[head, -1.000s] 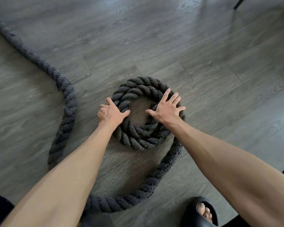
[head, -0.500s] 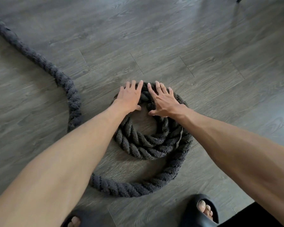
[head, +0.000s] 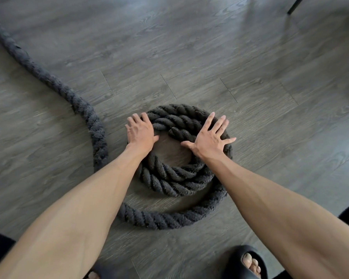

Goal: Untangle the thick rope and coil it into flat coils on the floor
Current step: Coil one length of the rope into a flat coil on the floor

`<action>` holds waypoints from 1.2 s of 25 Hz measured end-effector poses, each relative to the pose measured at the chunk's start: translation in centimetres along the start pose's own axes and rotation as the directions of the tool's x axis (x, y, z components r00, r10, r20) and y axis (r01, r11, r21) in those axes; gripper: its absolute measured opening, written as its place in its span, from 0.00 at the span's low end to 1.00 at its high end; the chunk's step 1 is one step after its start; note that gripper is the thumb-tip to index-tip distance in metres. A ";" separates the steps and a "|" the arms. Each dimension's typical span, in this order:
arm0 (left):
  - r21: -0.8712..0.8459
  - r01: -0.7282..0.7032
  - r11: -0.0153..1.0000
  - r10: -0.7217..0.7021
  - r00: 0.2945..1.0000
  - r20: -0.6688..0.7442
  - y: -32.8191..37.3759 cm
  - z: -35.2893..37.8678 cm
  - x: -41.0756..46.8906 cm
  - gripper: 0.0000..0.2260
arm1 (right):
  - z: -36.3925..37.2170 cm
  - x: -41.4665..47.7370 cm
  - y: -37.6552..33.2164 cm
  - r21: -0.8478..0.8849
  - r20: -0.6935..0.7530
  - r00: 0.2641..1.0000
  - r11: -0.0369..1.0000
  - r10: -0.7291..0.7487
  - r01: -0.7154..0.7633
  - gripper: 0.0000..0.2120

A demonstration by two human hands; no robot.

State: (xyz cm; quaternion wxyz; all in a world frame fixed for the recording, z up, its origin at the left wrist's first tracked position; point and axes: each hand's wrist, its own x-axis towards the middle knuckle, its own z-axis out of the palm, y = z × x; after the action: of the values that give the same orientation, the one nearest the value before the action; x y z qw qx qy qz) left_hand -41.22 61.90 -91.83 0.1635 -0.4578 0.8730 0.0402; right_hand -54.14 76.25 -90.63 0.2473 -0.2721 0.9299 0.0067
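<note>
where both hands press, rope coils between.

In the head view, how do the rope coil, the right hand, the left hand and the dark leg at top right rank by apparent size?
1. rope coil
2. right hand and left hand: about alike; the right looks wider only because its fingers are spread
3. dark leg, cut off by the frame edge
</note>
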 end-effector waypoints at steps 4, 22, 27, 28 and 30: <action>-0.082 0.114 0.990 -0.115 0.993 -0.006 -1.2 0.8 -1.1 0.40 | 0.6 1.1 0.9 -0.024 0.073 0.995 0.997 -0.068 0.070 0.72; 0.038 -0.468 0.883 0.470 0.880 -0.070 3.5 -0.8 3.0 0.57 | 0.0 4.0 1.3 -0.210 0.030 0.931 0.908 -0.365 0.363 0.63; -0.006 -0.442 0.897 0.441 0.897 -0.040 3.0 -1.4 2.7 0.58 | 2.6 -2.0 1.9 0.038 -0.009 0.993 0.992 0.122 -0.121 0.62; -0.016 -0.416 0.909 0.415 0.909 -0.030 2.9 -1.6 2.5 0.58 | 2.3 -1.9 1.8 0.051 -0.003 0.993 0.992 0.117 -0.116 0.62; -0.028 -0.318 0.948 0.318 0.948 -0.011 2.2 -1.9 2.3 0.56 | 1.4 -0.3 1.1 0.043 -0.008 1.000 0.999 0.021 -0.021 0.61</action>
State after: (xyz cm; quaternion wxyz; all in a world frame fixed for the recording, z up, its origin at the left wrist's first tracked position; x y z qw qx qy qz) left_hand -44.67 60.95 -90.96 0.1455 -0.3137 0.9351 0.0773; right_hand -53.81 77.59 -91.87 0.2492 -0.2569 0.9337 -0.0118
